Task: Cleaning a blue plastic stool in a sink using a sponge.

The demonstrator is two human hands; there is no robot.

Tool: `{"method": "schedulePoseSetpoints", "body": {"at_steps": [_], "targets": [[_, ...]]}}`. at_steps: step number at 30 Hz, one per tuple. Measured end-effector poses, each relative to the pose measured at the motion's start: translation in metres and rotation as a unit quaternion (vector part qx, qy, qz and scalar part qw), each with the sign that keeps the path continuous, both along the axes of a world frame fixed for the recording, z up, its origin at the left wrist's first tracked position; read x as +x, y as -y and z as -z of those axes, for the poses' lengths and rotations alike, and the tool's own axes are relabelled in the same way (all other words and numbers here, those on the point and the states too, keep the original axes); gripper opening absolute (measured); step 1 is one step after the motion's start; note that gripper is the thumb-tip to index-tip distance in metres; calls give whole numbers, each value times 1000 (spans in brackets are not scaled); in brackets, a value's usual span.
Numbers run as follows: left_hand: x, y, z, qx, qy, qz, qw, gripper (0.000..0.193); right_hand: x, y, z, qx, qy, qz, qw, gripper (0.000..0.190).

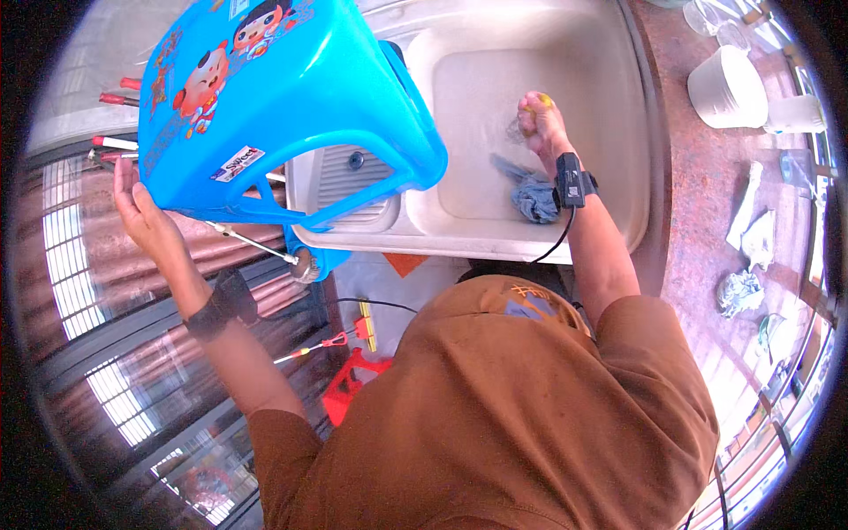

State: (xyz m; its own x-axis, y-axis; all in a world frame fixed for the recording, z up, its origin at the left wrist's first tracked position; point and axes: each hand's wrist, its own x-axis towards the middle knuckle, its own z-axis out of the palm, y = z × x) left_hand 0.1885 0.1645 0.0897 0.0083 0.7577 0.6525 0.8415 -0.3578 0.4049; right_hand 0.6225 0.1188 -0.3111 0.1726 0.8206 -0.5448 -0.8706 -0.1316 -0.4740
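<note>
A blue plastic stool (291, 86) with cartoon figures on its seat is tilted over the left part of the sink (523, 245). My left hand (147, 215) holds its lower left corner, the thumb at the edge and the fingers stretched alongside. Above the basin, my right hand (544, 126) is closed around a small yellow piece (545, 99), mostly hidden by the fingers. A greyish, see-through tangle (515, 131) shows beside those fingers; its material is unclear. Below this hand, a wet blue-grey cloth (534, 197) lies crumpled in the basin.
A ribbed drainboard (331, 179) with a drain hole shows through the stool's opening. To the right, a white tub (727, 86) and crumpled cloths (741, 293) sit on a reddish counter (695, 179). A red plastic stool (348, 387) and a squeegee mop (363, 326) are at lower left.
</note>
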Motion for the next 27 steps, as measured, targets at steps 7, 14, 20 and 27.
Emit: {"method": "schedulePoseSetpoints", "body": {"at_steps": [7,14,20,27], "targets": [[46,12,-10,-31,-127,30,991,44,-3,7,-19,-81,31,-54,995,37],[120,11,1,-70,-345,128,927,45,-20,1,12,-81,57,-139,985,44],[84,9,4,-61,-373,87,922,45,-53,-23,-46,39,142,-90,985,52],[85,15,10,-23,-376,81,923,43,-125,-50,-119,255,255,-79,929,45]]}}
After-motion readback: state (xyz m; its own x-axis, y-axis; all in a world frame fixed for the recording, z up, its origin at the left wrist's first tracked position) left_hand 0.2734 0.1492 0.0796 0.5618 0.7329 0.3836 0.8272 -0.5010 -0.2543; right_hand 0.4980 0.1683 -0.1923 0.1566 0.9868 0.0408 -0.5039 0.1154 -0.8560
